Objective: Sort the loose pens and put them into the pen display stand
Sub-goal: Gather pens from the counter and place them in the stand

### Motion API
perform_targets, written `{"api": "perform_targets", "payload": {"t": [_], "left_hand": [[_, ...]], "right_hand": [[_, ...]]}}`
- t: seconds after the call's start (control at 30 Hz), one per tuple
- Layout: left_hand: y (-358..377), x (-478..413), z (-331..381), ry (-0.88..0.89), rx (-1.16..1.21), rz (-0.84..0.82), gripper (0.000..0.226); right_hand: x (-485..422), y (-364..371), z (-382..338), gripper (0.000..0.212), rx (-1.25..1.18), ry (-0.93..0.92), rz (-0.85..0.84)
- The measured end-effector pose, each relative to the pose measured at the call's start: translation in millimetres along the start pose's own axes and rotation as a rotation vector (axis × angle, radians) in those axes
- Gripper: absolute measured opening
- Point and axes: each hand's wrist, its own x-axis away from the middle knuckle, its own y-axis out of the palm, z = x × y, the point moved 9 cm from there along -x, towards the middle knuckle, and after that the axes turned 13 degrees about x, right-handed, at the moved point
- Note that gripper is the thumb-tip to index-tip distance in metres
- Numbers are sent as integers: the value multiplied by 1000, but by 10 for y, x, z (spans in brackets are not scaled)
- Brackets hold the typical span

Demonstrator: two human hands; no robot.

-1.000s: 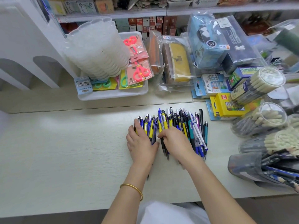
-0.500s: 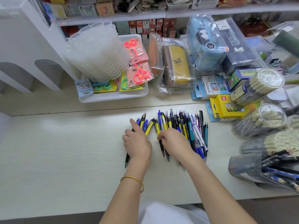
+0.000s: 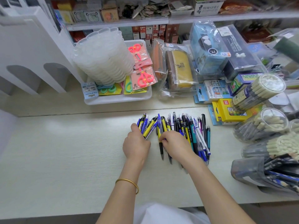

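Work surface: pale wood-grain table (image 3: 64,151), shelving of boxed stock behind it
Loose pens: one pile (image 3: 192,133) lying flat on the table, straight ahead of the person, barrels roughly parallel and pointing away – blue, black, yellow, teal and white bodies mixed
Separated bunch: a few yellow and blue pens (image 3: 148,126) fanned out just left of the pile, tilted to the right, with a narrow gap of bare table between the two groups
Left hand: (image 3: 136,143) knuckles up, fingers curled round the near ends of the separated bunch, index finger lying along its left side; gold bangle (image 3: 127,183) on the wrist
Right hand: (image 3: 176,145) palm down over the near left part of the pile, fingers bent, tips closed on a yellow-and-black pen (image 3: 161,149) at the pile's left edge
White tray: (image 3: 118,100) beyond the pens at the back of the table, holding carded scissors and a leaning stack of translucent holders (image 3: 103,57)
Right side: clear tubs of capped pens (image 3: 258,92) lying on their sides – well apart from both hands – with a yellow box (image 3: 226,110) near the pile's far right corner
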Motion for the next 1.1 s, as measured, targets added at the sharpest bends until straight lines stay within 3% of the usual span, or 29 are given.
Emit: {"api": "perform_targets", "payload": {"t": [0.13,0.23,0.37,0.43,0.53,0.63,0.77,0.87,1.0,1.1], "left_hand": [[-67,38,57,-25,334,-107,38],[-88,49,154,-65,667,-175,37],[-160,-24,242,-126,1026,-148,39],[-268,-59,314,-102,1129,-103,40],[-531,-73,507,23,1223,12,43],[-739,43,728,173,1264,76,50],[-866,283,973,366,1269,58,51],[-844,382,1058,405,1281,-12,55],[-813,457,1048,394,1287,-25,64],[-813,479,1047,390,1293,-20,59]], "right_hand": [[17,-18,-17,34,-20,3,13],[39,-89,-4,33,-175,22,95],[118,-151,51,28,-735,130,148],[188,-159,48,24,-878,201,151],[297,-50,-42,30,-1097,310,74],[371,92,-282,38,-1670,427,-100],[307,-18,-491,28,-2216,433,-107],[207,-153,-509,27,-2315,394,-101],[120,-251,-552,36,-2236,307,-168],[146,-276,-541,35,-2223,297,-157]]}}
